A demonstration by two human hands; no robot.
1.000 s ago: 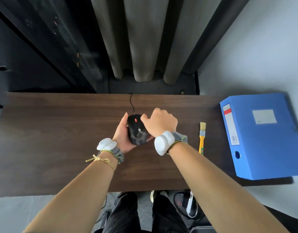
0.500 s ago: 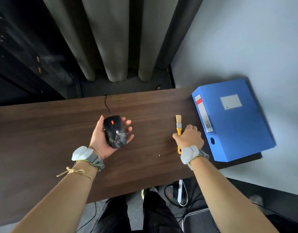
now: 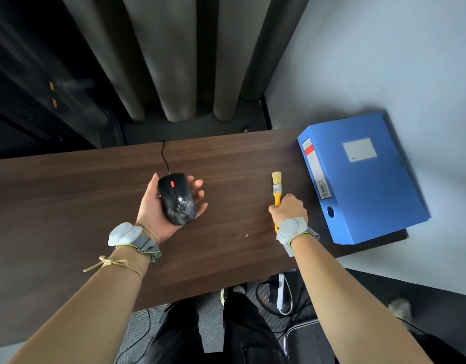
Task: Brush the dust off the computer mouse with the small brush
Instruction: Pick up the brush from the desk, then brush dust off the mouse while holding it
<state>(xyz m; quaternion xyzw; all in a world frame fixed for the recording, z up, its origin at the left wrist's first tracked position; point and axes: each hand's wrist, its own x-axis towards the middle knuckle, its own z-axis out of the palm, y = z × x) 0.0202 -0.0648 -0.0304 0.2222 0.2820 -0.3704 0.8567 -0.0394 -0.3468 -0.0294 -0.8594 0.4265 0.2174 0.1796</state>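
A black wired computer mouse [image 3: 177, 198] with a red scroll wheel and grey-white dust on its rear half rests in the palm of my left hand [image 3: 158, 214], held just above the dark wooden desk [image 3: 69, 206]. Its thin black cable runs to the desk's far edge. To the right, the small brush [image 3: 276, 187] with a yellow handle and pale bristles points away from me. My right hand [image 3: 287, 210] is closed around the handle, hiding most of it. The brush lies low on or just over the desk.
A blue box file [image 3: 363, 177] lies flat on the desk's right end, overhanging the edge, close to my right hand. Grey curtains and a dark cabinet stand behind the desk. Cables and a white power strip [image 3: 280, 292] lie on the floor below.
My right hand left the mouse, moved right and closed on the brush handle. The left hand keeps the mouse in its palm. The camera view shifted right.
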